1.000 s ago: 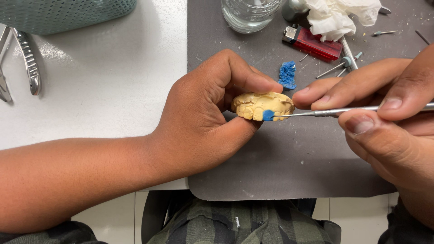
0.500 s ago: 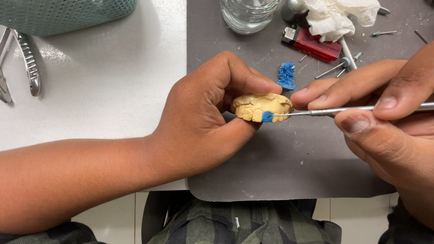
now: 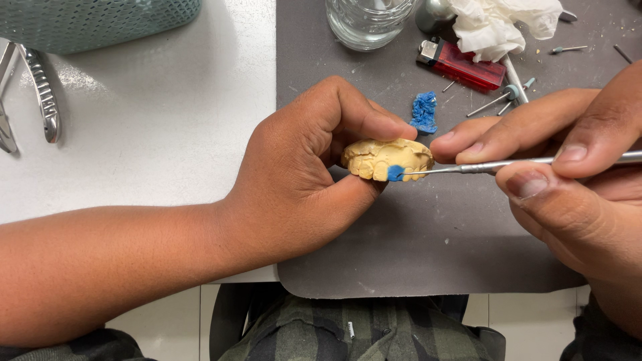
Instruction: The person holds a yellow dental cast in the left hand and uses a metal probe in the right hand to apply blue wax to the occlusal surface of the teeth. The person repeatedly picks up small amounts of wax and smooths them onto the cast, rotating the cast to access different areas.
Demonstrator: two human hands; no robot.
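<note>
I see the left hand (image 3: 301, 174) with its fingers clenched around a yellow plaster dental cast (image 3: 386, 158), held over the grey mat (image 3: 414, 254) on the tabletop. My right hand (image 3: 568, 180) pinches a thin metal instrument (image 3: 508, 164), its tip touching blue wax (image 3: 395, 173) on the cast.

No packages, signs or screens in view; only a small white label strip on the red lighter (image 3: 461, 65).
</note>
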